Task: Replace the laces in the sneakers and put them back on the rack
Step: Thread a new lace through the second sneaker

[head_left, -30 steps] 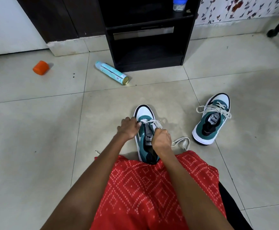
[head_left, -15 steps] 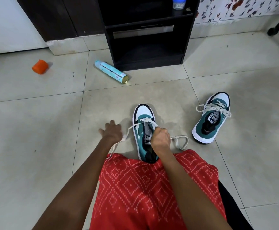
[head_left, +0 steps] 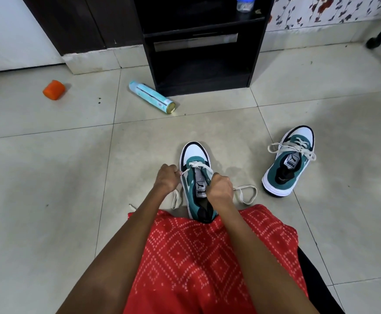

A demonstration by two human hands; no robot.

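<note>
Two hands on near sneaker (head_left: 194,152), on floor (head_left: 49,200) straight out from rack (head_left: 202,53): L hand (head_left: 165,179) pinches one lace (head_left: 198,164) strand, R hand (head_left: 221,189) curls tight round the other. 2nd sneaker (head_left: 291,163), laced, lies out front-right of rack. Can (head_left: 152,97) lies by rack's front-left corner.

Glossy, smooth floor tiles (head_left: 49,200) — the near sneaker (head_left: 192,189) has matt teal panels (suede-like), smooth white toe; flat cloth lace (head_left: 197,164).

Left hand (head_left: 166,179) swings back in from out over the floor, tucks against the near sneaker (head_left: 195,177), grip closing on the white lace (head_left: 197,165) at the left eyelets, slack lace now looping beside the sole
</note>
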